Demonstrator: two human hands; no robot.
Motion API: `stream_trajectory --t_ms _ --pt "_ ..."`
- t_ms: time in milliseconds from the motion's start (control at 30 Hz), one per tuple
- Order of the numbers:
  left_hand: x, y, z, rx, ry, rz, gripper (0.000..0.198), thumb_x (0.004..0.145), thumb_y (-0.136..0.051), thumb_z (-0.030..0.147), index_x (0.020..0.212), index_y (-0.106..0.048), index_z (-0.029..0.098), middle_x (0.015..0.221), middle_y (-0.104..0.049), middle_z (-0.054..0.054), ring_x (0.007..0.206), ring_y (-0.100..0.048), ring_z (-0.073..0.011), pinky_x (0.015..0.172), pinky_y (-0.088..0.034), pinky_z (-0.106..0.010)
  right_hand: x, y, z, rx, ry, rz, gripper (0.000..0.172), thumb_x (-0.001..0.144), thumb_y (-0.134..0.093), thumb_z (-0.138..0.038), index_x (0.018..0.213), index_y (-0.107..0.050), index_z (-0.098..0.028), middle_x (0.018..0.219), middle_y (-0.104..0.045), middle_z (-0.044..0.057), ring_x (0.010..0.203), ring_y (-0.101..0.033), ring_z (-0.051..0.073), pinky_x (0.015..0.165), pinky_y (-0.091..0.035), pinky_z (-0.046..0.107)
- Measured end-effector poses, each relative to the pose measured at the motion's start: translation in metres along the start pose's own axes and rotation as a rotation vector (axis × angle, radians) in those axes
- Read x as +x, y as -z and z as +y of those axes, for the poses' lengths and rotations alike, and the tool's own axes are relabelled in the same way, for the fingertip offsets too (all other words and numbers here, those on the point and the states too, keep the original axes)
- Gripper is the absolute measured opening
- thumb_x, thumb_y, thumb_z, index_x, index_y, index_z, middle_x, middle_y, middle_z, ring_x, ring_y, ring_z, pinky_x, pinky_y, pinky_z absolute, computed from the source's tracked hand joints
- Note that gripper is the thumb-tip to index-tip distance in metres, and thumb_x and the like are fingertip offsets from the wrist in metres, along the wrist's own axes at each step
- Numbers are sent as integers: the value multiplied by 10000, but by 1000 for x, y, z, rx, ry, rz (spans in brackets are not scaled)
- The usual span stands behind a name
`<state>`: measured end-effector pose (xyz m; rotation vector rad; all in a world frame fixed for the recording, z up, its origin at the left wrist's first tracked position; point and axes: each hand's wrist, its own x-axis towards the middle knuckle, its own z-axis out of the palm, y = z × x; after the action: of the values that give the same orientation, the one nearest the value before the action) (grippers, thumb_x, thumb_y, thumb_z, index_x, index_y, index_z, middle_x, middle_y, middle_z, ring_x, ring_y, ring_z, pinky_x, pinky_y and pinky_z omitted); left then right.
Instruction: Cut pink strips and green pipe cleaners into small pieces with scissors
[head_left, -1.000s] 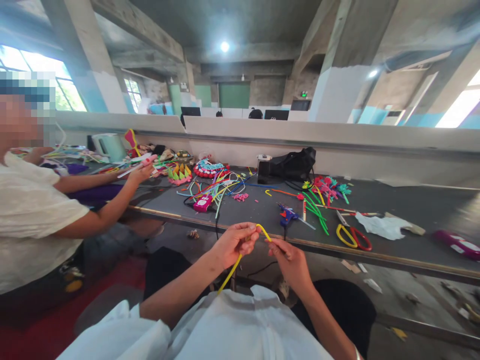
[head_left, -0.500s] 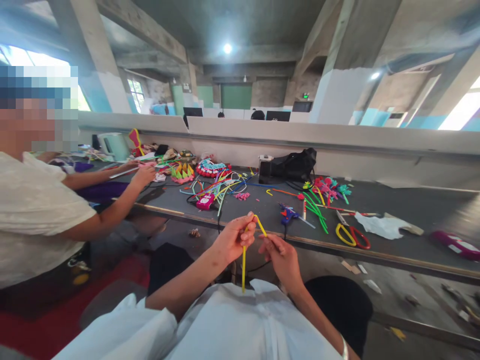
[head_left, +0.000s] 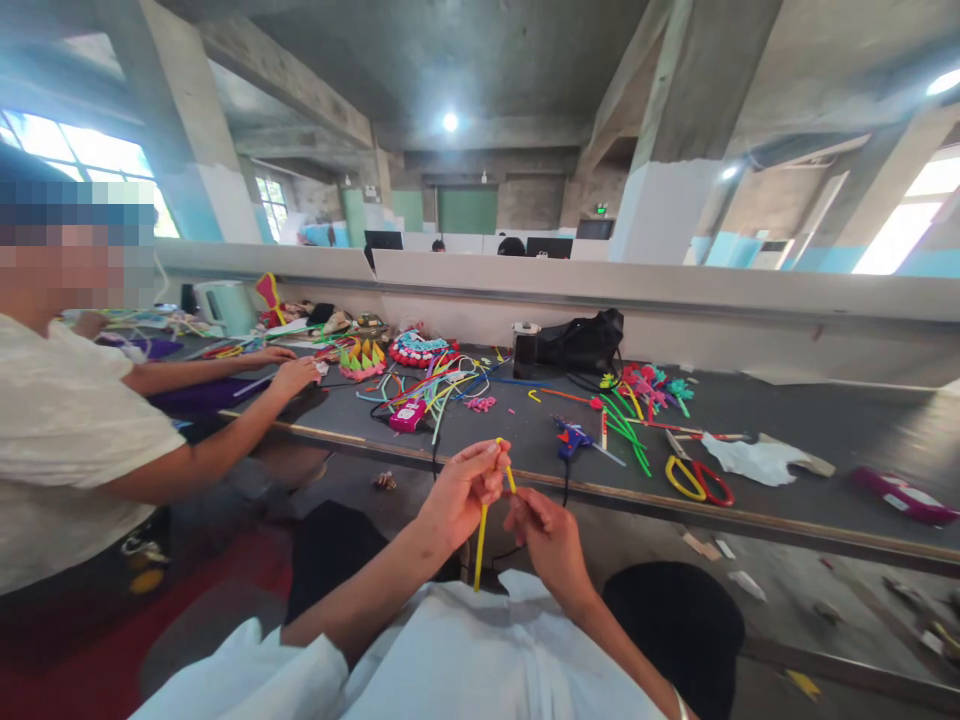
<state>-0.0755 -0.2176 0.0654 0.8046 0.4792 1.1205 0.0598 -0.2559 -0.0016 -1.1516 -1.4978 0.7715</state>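
A yellow pipe cleaner (head_left: 481, 550) is folded over at its top, between my two hands in front of my shirt. My left hand (head_left: 466, 490) is closed, pinching it near the bend, and the long leg hangs straight down below the fingers. Thumb and forefinger of my right hand (head_left: 546, 530) pinch the short leg lower on the right. Beyond the hands, on the table, lie a blue glue gun (head_left: 574, 438), green pipe cleaners (head_left: 626, 430) and scissors (head_left: 697, 478) with one yellow and one red handle.
On the dark table (head_left: 517, 470) are a heap of mixed pipe cleaners (head_left: 442, 390), a magenta box (head_left: 409, 415), a black bag (head_left: 581, 343), pipe cleaner flowers (head_left: 652, 385) and white paper (head_left: 754, 460). At left, a co-worker (head_left: 75, 430) sits with both hands over the table.
My left hand has slid up nearer the bend, and the two legs stand closer together. My right hand has shifted slightly down and left. The co-worker's hands have lowered to the table.
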Motion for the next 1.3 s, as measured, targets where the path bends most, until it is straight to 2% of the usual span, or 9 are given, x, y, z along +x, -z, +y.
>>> stream_trajectory --t_ms 200,333,500,567,767,933,1067,1167,1300 --pt "10 9 -15 325 -117 165 330 687 -758 411 800 -711 105 489 -463 54 398 -301 -18 404 -172 -188 -14 -8 -10 75 -63 -80 336 912 -472 -459 854 -672 -195 576 -594 -10 440 -501 113 439 -381 213" --pt "9 14 -29 581 -216 189 334 698 -733 424 853 -746 129 577 -554 14 489 -377 -62 450 -250 -199 -19 -4 -24 142 -136 -82 369 880 -506 -507 818 -665 -180 556 -596 -10 421 -495 101 429 -366 202" --pt "8 19 -35 746 -220 107 316 786 -638 401 958 -747 160 856 -711 -61 508 -445 -93 491 -344 -223 -20 4 -34 188 -197 -106 370 857 -527 -509 800 -656 -166 532 -588 -16 402 -485 87 412 -335 186" --pt "9 21 -35 812 -226 68 298 812 -605 382 951 -749 161 849 -720 -67 515 -472 -104 508 -360 -226 -19 10 -34 166 -196 -118 365 860 -519 -500 820 -657 -163 527 -589 -21 394 -484 85 409 -335 185" --pt "5 30 -33 1010 -303 -106 199 809 -613 311 849 -751 173 819 -714 -60 761 -600 -162 688 -409 -231 -6 47 -35 -69 -138 -185 318 887 -494 -430 857 -673 -168 523 -591 -27 402 -484 93 428 -343 199" --pt "-8 26 -26 802 -43 -245 228 792 -642 348 804 -719 134 706 -664 -42 604 -505 -109 572 -334 -214 13 68 -23 -161 -69 -177 304 888 -498 -426 800 -665 -188 538 -580 -30 443 -499 104 463 -362 209" --pt "-11 19 -21 412 190 -273 242 754 -695 353 809 -703 117 664 -613 -29 476 -353 -47 480 -193 -217 17 54 -7 5 -77 -219 325 887 -500 -446 747 -627 -182 555 -584 -19 454 -498 106 465 -371 210" --pt "-8 18 -20 187 187 -246 248 705 -748 310 851 -713 114 699 -589 -29 501 -373 -41 487 -198 -218 11 34 -1 54 -76 -217 329 903 -464 -461 778 -600 -188 567 -579 -28 438 -487 100 455 -373 207" --pt "-3 21 -17 128 129 -189 260 699 -759 267 886 -721 92 742 -589 -43 549 -419 -47 493 -229 -212 4 20 1 45 -73 -192 307 912 -461 -449 845 -611 -190 568 -570 -37 435 -488 98 457 -371 205"
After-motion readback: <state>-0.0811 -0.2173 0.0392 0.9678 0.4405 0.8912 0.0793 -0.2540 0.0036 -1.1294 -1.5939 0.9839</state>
